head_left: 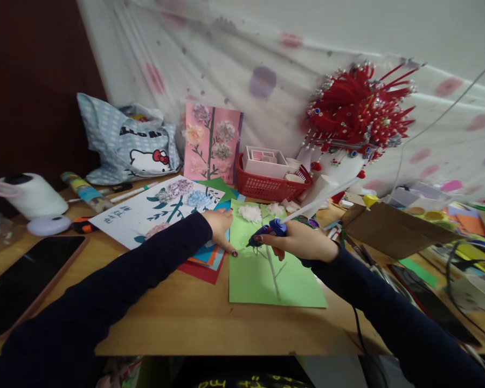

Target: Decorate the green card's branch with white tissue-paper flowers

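Gripping a blue glue gun (277,227) in the right hand (308,240), aiming its dark nozzle (252,242) leftward and down at a green sheet (248,283) beneath and between both hands, with a white stick (323,201) angling up over the right hand. Laying the left hand (219,229) palm down, fingers extended and unclenched, across the sheet's left edge and the coloured papers (204,271) beside it. Showing white blossoms (250,213) just beyond the nozzle, a pale stem (274,274) running nearward from below the right hand, a flower-decorated white sheet (123,229) left of the left hand, and a red basket (262,186) beyond both.
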The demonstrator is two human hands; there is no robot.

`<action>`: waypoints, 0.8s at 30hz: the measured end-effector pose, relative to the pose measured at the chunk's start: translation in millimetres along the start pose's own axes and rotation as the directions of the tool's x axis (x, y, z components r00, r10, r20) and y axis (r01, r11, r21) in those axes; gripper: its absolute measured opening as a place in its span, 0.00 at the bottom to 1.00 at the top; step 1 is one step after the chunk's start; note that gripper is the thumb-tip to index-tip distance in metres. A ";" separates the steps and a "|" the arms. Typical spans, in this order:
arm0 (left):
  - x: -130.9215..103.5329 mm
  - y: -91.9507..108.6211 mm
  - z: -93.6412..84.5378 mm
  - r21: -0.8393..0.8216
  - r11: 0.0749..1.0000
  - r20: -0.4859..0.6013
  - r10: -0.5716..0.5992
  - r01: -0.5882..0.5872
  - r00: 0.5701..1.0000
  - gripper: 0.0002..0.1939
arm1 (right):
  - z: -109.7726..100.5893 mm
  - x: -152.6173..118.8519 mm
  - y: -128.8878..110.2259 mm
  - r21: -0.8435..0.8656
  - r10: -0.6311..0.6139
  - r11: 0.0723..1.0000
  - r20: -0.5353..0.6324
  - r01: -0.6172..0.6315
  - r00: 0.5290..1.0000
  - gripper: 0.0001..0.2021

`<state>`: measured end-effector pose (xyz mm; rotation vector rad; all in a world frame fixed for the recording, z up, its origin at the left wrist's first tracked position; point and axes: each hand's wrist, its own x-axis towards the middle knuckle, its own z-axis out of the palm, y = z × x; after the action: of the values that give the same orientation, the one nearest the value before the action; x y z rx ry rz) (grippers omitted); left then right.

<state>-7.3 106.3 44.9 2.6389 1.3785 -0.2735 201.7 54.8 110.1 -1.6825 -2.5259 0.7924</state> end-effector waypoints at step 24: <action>-5.9 5.9 -5.3 -0.056 0.998 0.059 -0.021 0.024 0.998 0.70 | 2.0 6.1 -1.0 0.045 -0.017 0.999 -0.001 0.017 1.000 0.26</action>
<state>-5.2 99.4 51.6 2.5499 1.3779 -0.3069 197.7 59.0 107.1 -1.6459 -2.4982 0.8412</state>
